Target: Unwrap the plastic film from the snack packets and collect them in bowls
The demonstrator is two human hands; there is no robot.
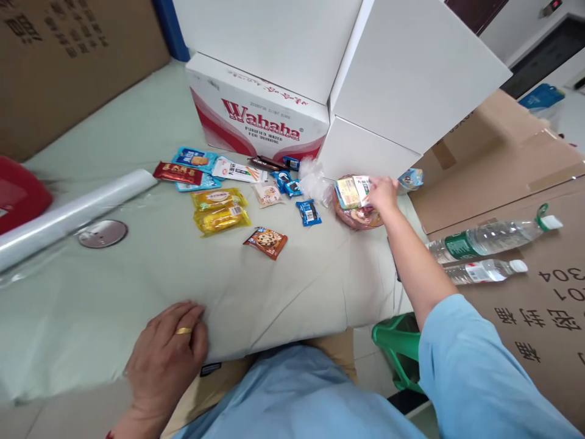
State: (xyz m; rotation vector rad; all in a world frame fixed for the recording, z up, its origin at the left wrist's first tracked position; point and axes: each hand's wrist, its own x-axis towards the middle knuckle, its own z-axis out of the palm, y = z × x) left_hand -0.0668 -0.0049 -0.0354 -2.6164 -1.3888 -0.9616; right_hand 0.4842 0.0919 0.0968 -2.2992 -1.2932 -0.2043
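My right hand (382,192) reaches over a round reddish-brown basket (351,221) by the white boxes. Its fingers are closed on a white snack packet (362,188), which lies across the basket's top beside a label in yellow and blue. My left hand (169,344), with a gold ring, rests on the table's front edge, its fingers curled and seemingly holding nothing. Between the hands lie a brown cookie packet (267,242), a small blue packet (309,213) and yellow-wrapped snacks (220,211). Further back are a red packet (178,173) and another white snack packet (240,170).
A Wahaha water carton (258,116) and tall white boxes (388,67) stand behind the snacks. Left are a plastic film roll (77,213) and a round metal disc (103,234). Bottles (489,239) lie on cardboard at right, above a green stool (397,347).
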